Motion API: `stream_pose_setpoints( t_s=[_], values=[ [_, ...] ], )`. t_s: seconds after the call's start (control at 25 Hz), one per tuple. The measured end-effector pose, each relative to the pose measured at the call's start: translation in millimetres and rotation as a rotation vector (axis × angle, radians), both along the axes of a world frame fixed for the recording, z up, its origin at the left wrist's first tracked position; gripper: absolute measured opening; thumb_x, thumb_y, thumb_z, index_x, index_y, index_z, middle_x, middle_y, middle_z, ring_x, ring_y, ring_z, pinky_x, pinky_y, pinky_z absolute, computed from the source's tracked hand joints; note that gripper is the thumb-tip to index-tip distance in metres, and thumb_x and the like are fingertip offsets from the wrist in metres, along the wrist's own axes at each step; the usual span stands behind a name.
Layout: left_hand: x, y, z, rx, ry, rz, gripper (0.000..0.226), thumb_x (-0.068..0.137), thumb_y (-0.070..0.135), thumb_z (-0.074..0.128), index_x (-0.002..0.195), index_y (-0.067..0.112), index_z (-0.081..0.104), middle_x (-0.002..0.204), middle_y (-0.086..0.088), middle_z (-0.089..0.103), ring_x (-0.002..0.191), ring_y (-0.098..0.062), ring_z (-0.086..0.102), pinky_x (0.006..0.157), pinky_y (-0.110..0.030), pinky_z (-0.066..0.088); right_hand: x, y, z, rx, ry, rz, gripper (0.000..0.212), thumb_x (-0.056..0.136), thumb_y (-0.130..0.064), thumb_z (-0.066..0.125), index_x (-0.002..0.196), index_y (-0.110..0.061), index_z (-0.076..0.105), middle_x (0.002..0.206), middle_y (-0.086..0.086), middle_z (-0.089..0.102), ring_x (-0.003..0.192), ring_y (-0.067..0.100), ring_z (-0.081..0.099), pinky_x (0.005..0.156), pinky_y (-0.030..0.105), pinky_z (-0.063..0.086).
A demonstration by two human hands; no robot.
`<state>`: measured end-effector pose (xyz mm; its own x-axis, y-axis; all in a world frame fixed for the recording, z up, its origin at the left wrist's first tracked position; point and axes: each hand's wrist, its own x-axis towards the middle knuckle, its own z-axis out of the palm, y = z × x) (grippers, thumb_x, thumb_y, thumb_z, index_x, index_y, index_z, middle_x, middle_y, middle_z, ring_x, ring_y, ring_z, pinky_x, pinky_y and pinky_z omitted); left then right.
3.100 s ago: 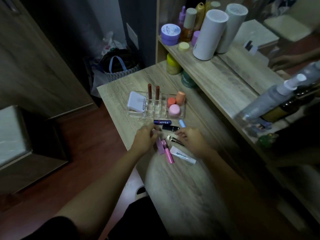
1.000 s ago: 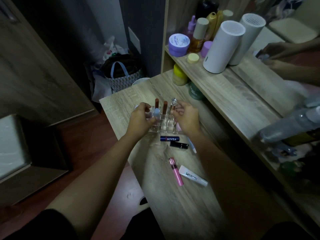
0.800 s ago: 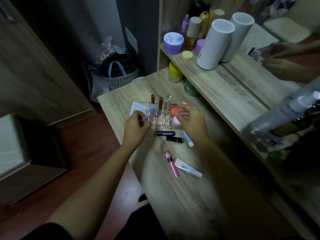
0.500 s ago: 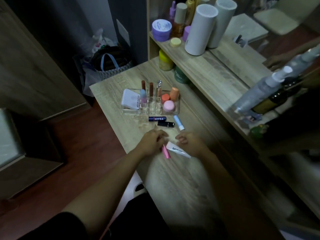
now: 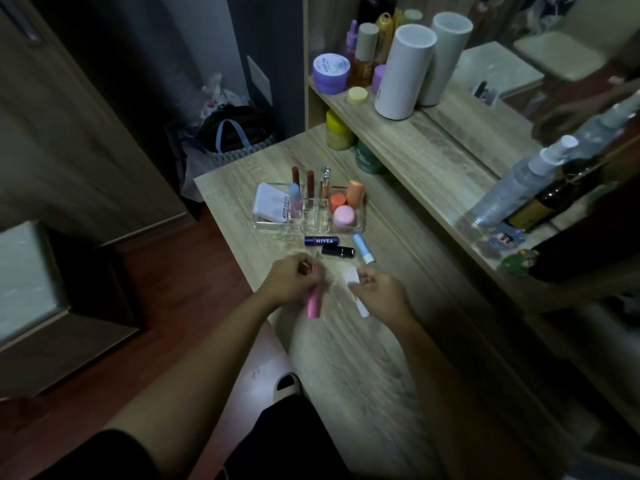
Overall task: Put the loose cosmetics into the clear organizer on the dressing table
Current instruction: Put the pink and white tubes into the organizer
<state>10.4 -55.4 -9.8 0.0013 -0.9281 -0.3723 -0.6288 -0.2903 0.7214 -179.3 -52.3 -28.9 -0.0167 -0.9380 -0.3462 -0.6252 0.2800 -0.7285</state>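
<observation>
The clear organizer (image 5: 361,216) stands on the wooden dressing table (image 5: 353,358), holding a white compact, upright lip sticks and pink and orange jars. Just in front of it lie a blue NIVEA stick (image 5: 322,240), a black lipstick (image 5: 338,251) and a light blue stick (image 5: 363,248). My left hand (image 5: 289,279) is closed around a pink tube (image 5: 314,302), lifted off the table. My right hand (image 5: 380,293) grips a white tube (image 5: 354,287), its flat end pointing up.
A raised shelf (image 5: 433,150) along the right carries a white cylinder (image 5: 403,71), a purple jar (image 5: 331,73), bottles and a spray bottle (image 5: 519,181). Yellow (image 5: 337,131) and green (image 5: 367,157) jars sit under it. A bag (image 5: 232,140) stands on the floor beyond the table.
Both hands came back from the organizer to the near items. The left hand has picked up the pink tube and the right hand the white tube, which lay on the table before.
</observation>
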Motion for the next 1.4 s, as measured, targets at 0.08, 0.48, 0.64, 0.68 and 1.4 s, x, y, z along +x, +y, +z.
stream_pose_setpoints(
  t_s=[0.08, 0.48, 0.64, 0.68, 1.4],
  values=[
    [10, -14, 16, -0.105, 0.053, 0.091, 0.015, 0.08, 0.014, 0.066, 0.094, 0.009, 0.066, 0.088, -0.013, 0.07, 0.079, -0.022, 0.063, 0.075, -0.025, 0.051, 7, -16, 14, -0.062, -0.126, -0.089, 0.024, 0.084, -0.021, 0.07, 0.105, -0.008, 0.069, 0.085, -0.002, 0.066, 0.066, -0.005, 0.058, 0.05, -0.006, 0.039],
    [40, -92, 59, -0.541, -0.335, -0.055, 0.023, 0.084, 0.028, 0.064, 0.104, 0.017, 0.067, 0.099, -0.004, 0.071, 0.093, -0.024, 0.058, 0.081, -0.036, 0.045, 49, -103, 48, -0.279, -0.424, -0.18, 0.023, 0.088, -0.01, 0.063, 0.11, -0.011, 0.065, 0.102, 0.005, 0.072, 0.09, 0.012, 0.07, 0.078, 0.027, 0.058],
    [37, -105, 44, -0.558, -0.412, -0.088, 0.023, 0.085, 0.031, 0.063, 0.105, 0.021, 0.066, 0.101, -0.002, 0.072, 0.097, -0.025, 0.052, 0.084, -0.041, 0.041, 57, -114, 33, -0.314, -0.367, -0.129, 0.017, 0.087, -0.009, 0.063, 0.101, -0.017, 0.067, 0.085, -0.016, 0.067, 0.073, -0.02, 0.063, 0.061, 0.0, 0.05],
    [37, -107, 41, -0.561, -0.419, -0.095, 0.024, 0.085, 0.031, 0.063, 0.106, 0.022, 0.066, 0.102, -0.002, 0.072, 0.097, -0.025, 0.051, 0.083, -0.04, 0.038, 58, -115, 29, -0.31, -0.345, -0.11, 0.016, 0.087, -0.009, 0.063, 0.101, -0.017, 0.067, 0.085, -0.018, 0.065, 0.072, -0.024, 0.06, 0.058, -0.004, 0.047],
    [24, -113, 36, -0.629, -0.655, -0.15, 0.032, 0.082, 0.031, 0.064, 0.107, 0.012, 0.065, 0.105, -0.013, 0.066, 0.097, -0.034, 0.056, 0.077, -0.044, 0.042, 59, -126, 27, -0.382, -0.119, 0.009, 0.033, 0.086, -0.009, 0.065, 0.119, -0.008, 0.06, 0.112, 0.008, 0.067, 0.094, 0.011, 0.065, 0.086, 0.021, 0.054]
  ],
)
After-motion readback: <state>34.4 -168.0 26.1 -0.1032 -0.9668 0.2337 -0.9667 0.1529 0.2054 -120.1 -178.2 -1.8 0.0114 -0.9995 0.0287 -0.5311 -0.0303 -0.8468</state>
